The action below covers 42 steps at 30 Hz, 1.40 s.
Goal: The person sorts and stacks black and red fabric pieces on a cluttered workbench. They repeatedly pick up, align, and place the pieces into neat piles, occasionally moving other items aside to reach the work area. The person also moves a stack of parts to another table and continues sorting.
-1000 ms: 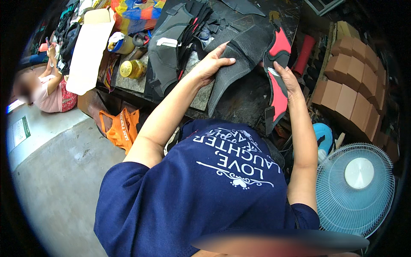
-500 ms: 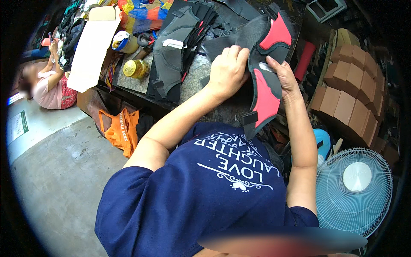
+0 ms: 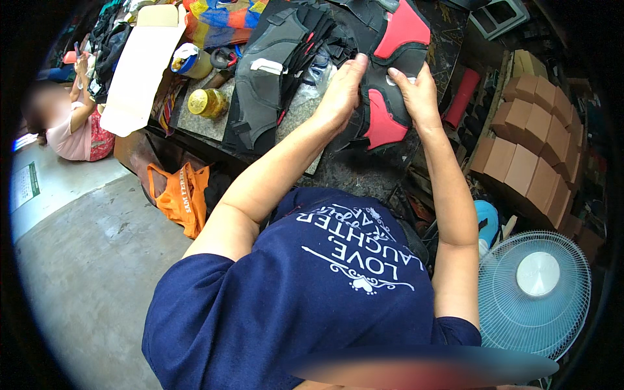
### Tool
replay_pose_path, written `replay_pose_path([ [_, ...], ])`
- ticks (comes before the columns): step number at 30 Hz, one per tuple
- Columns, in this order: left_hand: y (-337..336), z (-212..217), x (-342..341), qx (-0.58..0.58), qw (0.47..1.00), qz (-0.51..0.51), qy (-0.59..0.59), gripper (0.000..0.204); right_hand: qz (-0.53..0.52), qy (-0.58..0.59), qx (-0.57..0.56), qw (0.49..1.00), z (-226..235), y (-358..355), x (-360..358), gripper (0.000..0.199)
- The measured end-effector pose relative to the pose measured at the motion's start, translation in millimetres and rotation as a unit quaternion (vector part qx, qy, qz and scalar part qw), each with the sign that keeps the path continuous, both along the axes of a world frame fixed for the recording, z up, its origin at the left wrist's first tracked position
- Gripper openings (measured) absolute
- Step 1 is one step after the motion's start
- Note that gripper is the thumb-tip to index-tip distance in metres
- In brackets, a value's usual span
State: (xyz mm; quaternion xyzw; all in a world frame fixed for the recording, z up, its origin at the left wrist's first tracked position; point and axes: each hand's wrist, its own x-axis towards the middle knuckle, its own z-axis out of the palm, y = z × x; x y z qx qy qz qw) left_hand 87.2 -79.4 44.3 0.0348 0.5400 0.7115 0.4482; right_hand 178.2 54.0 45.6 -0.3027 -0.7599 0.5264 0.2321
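Observation:
A flat, curved black piece with red panels (image 3: 386, 127), like a cut footwear part, lies low over the dark table. My right hand (image 3: 419, 97) grips its right edge, thumb on top beside a small white tag and fingers underneath. At its left edge is my left hand (image 3: 339, 94), closed against the black material, its fingers partly hidden. Left of that hand lies a stack of similar black cut pieces (image 3: 263, 84), the top one with a white label (image 3: 266, 65).
A yellow jar (image 3: 207, 103) and a blue-rimmed tub (image 3: 193, 65) stand at the table's left. Beyond them is a white board (image 3: 140, 71). Stacked brown blocks (image 3: 530, 140) and a fan (image 3: 536, 286) are on the right. Another person (image 3: 71, 127) sits far left.
The black-and-red piece has moved away from my body and lower toward the table. Both hands moved with it; my left hand has turned, its thumb now pointing away.

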Motion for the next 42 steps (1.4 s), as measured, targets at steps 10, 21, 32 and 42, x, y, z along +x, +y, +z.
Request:
replay_pose_path([
  [10,-5.9,5.8,3.9,0.169,0.982,0.032,-0.083,0.023,-0.001,-0.16,0.067,0.985,-2.6,8.9,-2.4,0.06],
  [21,-21.3,34.2,-3.5,-0.002,0.99,-0.036,0.139,0.084,0.083,0.037,-0.222,0.971,16.5,-14.5,7.6,0.048],
  [32,-139.8,138.9,-91.6,0.175,0.931,-0.053,0.316,0.066,0.265,0.104,-0.226,0.932,40.6,-22.4,1.5,0.063],
  [42,-153.4,1.1,-149.2,-0.355,0.833,0.027,0.423,0.058,0.233,-0.036,-0.248,0.94,-1.0,-16.9,22.4,0.04],
])
